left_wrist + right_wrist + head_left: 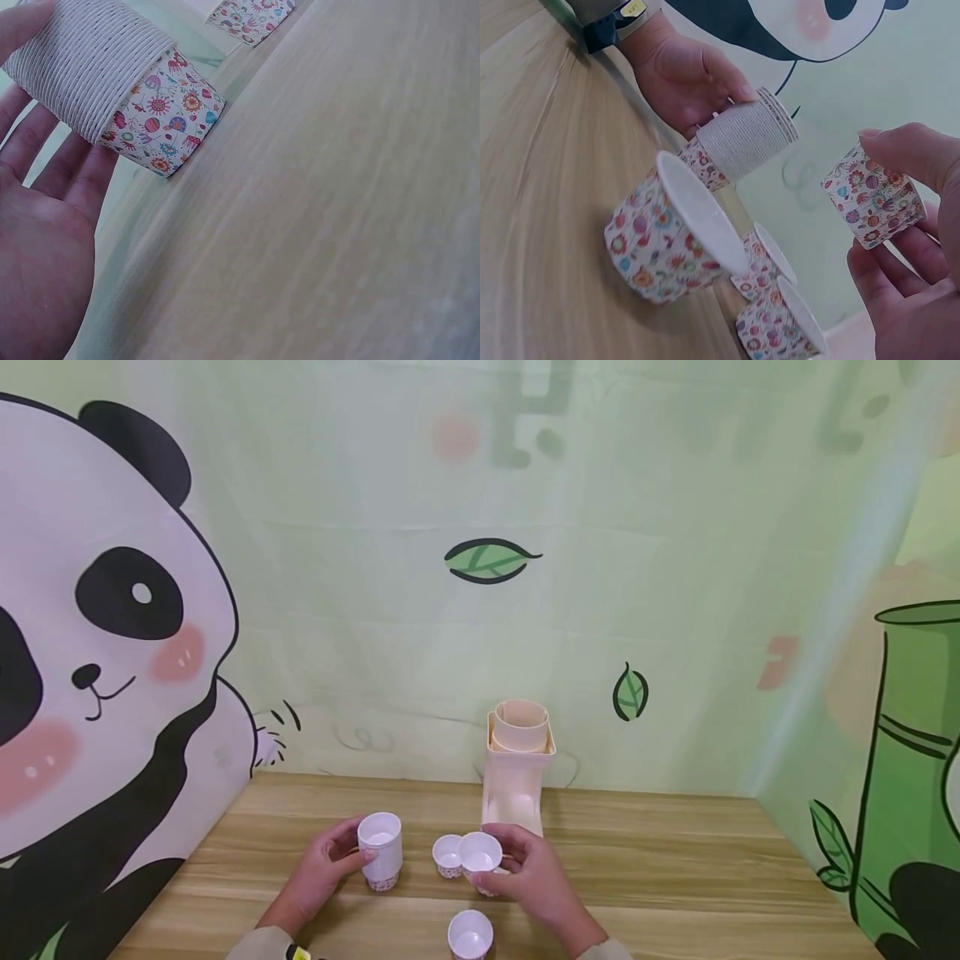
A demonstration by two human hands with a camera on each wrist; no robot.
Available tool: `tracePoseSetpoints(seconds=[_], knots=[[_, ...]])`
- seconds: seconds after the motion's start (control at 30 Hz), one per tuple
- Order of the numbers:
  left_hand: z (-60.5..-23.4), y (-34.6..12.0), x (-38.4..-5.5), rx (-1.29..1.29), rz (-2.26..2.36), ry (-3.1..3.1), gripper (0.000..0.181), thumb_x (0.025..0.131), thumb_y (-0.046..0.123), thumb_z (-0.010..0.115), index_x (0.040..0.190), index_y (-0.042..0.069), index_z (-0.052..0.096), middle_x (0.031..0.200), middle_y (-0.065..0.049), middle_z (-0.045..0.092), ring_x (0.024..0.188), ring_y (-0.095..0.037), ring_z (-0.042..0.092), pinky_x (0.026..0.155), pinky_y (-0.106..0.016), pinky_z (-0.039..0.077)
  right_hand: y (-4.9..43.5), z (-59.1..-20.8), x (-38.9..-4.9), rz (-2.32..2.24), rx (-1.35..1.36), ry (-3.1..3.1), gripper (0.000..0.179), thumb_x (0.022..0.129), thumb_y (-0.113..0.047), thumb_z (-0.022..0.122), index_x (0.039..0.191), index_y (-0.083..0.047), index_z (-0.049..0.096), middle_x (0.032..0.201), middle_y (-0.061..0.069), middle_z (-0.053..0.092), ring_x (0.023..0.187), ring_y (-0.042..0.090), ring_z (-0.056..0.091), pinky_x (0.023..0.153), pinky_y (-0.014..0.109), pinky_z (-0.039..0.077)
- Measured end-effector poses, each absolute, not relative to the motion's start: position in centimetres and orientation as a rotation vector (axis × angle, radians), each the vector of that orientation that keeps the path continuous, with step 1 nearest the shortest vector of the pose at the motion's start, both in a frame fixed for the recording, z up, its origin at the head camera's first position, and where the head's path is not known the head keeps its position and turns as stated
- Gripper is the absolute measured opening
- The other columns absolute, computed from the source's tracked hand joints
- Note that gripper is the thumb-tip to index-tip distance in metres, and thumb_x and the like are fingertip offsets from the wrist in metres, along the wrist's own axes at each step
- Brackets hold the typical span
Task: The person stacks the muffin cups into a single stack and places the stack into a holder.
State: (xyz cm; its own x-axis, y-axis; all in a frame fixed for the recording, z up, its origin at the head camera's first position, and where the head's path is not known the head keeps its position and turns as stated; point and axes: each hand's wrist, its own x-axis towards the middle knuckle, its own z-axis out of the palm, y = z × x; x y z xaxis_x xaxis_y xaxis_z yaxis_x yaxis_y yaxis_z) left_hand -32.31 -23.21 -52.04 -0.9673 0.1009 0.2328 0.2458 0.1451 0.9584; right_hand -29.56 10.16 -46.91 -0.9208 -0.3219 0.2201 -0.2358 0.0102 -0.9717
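My left hand [326,864] grips a stack of nested paper cups [382,852], thumb on one side and fingers on the other. The left wrist view shows the stack's ribbed white rims [94,71] above one flower-patterned cup wall, its base close to the wooden table. In my right hand [536,872] a single paper cup [480,853] is pinched between thumb and fingers; its print shows in the right wrist view [874,196]. A loose paper cup [470,935] stands nearest me, between the hands. Two more cups, a small one [448,857] and another [780,322], stand near the held cup.
Behind the right hand stands a pale pink plastic holder [517,777] with a round, open top. The wooden table [637,877] ends at a green printed backdrop [360,635] with a panda at left and bamboo at right.
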Motion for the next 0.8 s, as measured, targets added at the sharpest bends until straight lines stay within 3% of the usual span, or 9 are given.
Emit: tracePoseSetpoints(seconds=[0.8], knots=[[-52.2,-23.2,-32.5,-0.380,-1.949,-2.278,0.053,0.092,0.006,0.072,0.140,-0.007,0.054,0.132,-0.025,0.065,0.109,0.001,0.064,0.093,-0.018,0.051,5.3,-45.7,-31.5,-2.093,-0.692,2.176,0.059,0.075,-0.001,0.087,0.128,0.007,0.063,0.120,0.022,0.070,0.104,0.020,0.068,0.090,0.026,0.059]])
